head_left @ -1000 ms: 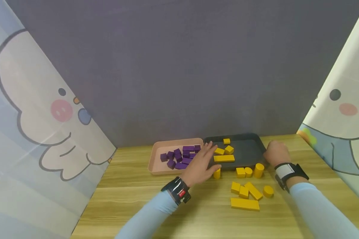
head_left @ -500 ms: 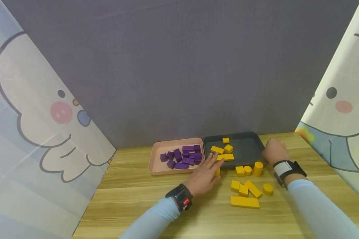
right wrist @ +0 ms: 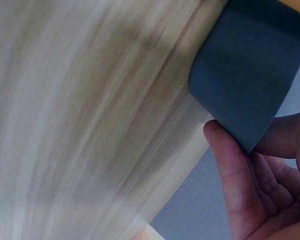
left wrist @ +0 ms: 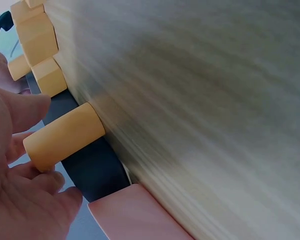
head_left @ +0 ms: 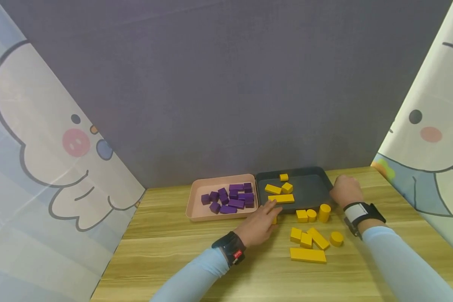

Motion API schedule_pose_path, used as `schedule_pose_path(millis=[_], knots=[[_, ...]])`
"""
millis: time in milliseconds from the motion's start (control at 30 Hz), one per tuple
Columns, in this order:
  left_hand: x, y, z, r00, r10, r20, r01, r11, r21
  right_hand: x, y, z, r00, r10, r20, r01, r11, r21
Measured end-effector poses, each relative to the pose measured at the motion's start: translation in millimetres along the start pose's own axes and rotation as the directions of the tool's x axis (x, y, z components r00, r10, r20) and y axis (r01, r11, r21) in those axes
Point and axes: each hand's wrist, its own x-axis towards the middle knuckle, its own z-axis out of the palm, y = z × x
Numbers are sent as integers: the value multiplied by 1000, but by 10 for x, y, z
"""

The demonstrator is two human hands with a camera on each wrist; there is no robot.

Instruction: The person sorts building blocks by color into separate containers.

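My left hand reaches over a yellow cylinder standing at the front wall of a dark tray. In the left wrist view the thumb is on one side of that cylinder and curled fingers are on the other, close around it. At the tray's right side, my right hand pinches the wall near a corner, as the right wrist view shows: the thumb on one face, the fingers on the other. Inside the dark tray lie several yellow blocks, among them a long flat one.
A pink tray with several purple blocks adjoins the dark tray on the left. In front of the dark tray are a yellow square block, a taller cylinder, a disc and a long bar. A grey backdrop rises behind.
My left hand has come down and nearer from above the trays' join, its spread fingers drawing in around the yellow cylinder. My right hand keeps its place at the dark tray's side.
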Motion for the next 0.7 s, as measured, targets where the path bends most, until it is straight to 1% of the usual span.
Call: schedule_pose_path(millis=[133, 267, 433, 567, 700], knots=[[-33, 8, -8, 1000, -2, -2, 2, 1000, 1, 12, 10, 10, 1000, -6, 1, 6, 1000, 6], [-79, 24, -19, 1000, 7, -18, -7, 1000, 0, 28, 28, 27, 1000, -8, 1, 8, 1000, 3], [-137, 47, -35, 1000, 19, -19, -19, 1000, -19, 41, 36, 36, 1000, -16, 6, 16, 1000, 1], [-165, 54, -56, 1000, 22, -2, -22, 998, -66, 48, 40, 37, 1000, -23, 0, 23, 1000, -2], [-189, 50, -97, 999, -13, 31, 17, 989, -145, 49, 43, 41, 1000, -22, -5, 22, 1000, -5]])
